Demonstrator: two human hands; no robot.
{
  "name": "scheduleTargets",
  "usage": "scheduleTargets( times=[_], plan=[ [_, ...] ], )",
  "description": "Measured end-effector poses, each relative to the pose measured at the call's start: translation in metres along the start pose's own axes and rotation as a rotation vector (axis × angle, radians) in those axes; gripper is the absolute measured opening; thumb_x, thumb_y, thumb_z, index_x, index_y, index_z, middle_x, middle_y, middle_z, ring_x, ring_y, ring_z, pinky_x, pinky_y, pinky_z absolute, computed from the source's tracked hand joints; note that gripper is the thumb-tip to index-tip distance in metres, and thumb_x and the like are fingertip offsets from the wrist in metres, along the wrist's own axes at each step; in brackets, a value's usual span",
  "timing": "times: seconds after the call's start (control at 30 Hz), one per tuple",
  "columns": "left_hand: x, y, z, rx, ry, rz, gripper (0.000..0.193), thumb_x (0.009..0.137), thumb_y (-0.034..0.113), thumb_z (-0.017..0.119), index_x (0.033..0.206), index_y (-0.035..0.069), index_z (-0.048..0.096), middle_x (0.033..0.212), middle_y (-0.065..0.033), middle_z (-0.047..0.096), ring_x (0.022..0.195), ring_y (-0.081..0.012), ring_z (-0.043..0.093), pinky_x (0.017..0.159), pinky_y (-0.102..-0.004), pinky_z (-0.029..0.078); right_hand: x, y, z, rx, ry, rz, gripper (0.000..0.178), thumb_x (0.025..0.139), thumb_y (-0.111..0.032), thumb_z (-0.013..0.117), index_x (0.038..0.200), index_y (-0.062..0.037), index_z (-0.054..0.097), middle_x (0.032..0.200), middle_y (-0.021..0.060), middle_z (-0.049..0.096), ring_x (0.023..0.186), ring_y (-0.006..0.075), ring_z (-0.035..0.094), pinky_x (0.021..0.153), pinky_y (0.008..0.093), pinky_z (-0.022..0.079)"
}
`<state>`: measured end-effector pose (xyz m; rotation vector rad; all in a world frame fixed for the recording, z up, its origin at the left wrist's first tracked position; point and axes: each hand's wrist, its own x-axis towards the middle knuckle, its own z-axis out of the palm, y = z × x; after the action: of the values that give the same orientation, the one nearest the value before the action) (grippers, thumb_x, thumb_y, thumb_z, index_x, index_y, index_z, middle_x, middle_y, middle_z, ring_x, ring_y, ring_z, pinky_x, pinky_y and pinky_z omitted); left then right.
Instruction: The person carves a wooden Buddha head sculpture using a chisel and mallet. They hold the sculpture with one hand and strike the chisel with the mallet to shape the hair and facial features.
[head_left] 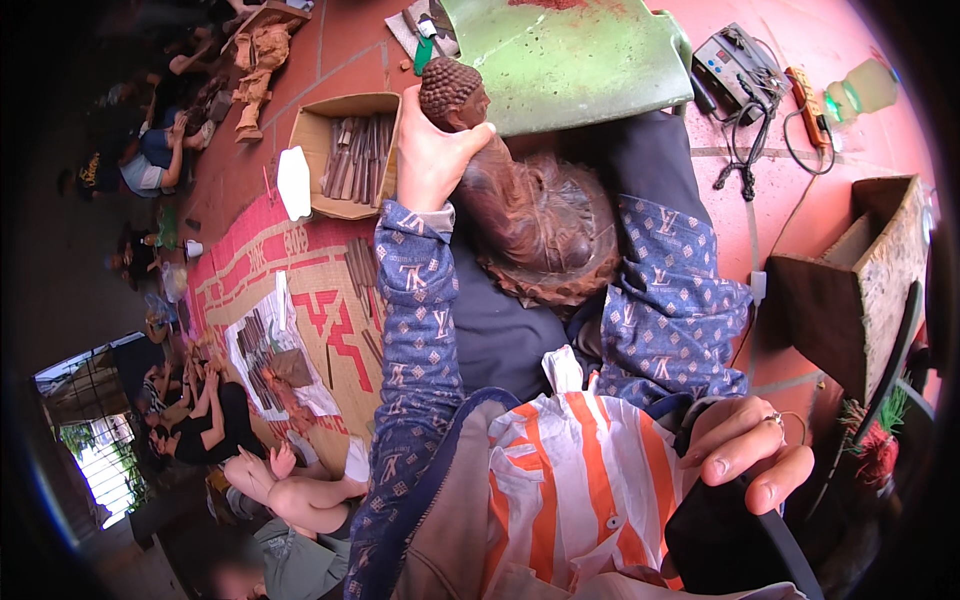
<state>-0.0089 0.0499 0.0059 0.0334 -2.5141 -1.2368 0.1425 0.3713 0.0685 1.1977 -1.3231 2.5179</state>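
Observation:
A dark brown carved wooden statue of a seated figure (545, 215) with a knobbed head leans across my lap. My left hand (440, 150) is wrapped round its neck and shoulder, thumb across the front. Its lower end, with a jagged rim, rests between my legs. My right hand (745, 450) is raised close to me at the lower right, away from the statue. Its ringed fingers are loosely bent with tips apart, and I see nothing held. Below it lies a black object (735, 545) whose kind I cannot make out. An orange-and-white striped cloth (580, 480) covers my front.
A cardboard box (345, 105) of carving tools stands left of my hand. More tools lie on a mat (320, 330). Ahead is a green plastic surface (570, 60). Right are a corded control box (740, 65), power strip (808, 105), and wooden box (850, 265). People sit left.

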Motion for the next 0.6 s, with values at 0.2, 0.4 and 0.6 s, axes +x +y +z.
scheduleTargets(
  times=[0.2, 0.4, 0.6],
  plan=[
    [-0.031, 0.005, 0.003, 0.028, -0.032, -0.002, 0.063, 0.065, 0.021, 0.078, 0.111, -0.004, 0.042, 0.104, -0.0189, 0.056, 0.098, -0.0276, 0.056, 0.086, -0.0361, 0.043, -0.003, -0.001, 0.000, -0.014, 0.046, 0.008, 0.029, 0.087, -0.031, 0.057, 0.110, -0.0148, 0.052, 0.104, 0.0174, 0.059, 0.069, 0.0254, 0.061, 0.049, 0.0273, 0.049],
    [-0.044, 0.013, 0.004, 0.022, -0.050, -0.064, 0.064, 0.066, 0.023, 0.077, 0.113, -0.004, 0.042, 0.107, -0.0210, 0.052, 0.100, -0.0330, 0.052, 0.086, -0.0383, 0.041, 0.000, 0.002, -0.005, 0.010, 0.017, 0.017, 0.028, 0.087, -0.031, 0.057, 0.109, -0.0146, 0.052, 0.103, 0.0178, 0.059, 0.070, 0.0258, 0.061, 0.050, 0.0273, 0.050],
    [-0.077, 0.000, -0.022, -0.184, -0.045, -0.176, 0.083, 0.070, 0.020, 0.076, 0.136, 0.003, 0.028, 0.136, -0.0168, 0.035, 0.129, -0.0283, 0.032, 0.104, -0.0451, 0.027, 0.006, 0.009, -0.004, 0.071, -0.026, 0.040, 0.029, 0.087, -0.031, 0.058, 0.109, -0.0147, 0.052, 0.102, 0.0184, 0.060, 0.070, 0.0251, 0.061, 0.051, 0.0273, 0.050]
  ],
)
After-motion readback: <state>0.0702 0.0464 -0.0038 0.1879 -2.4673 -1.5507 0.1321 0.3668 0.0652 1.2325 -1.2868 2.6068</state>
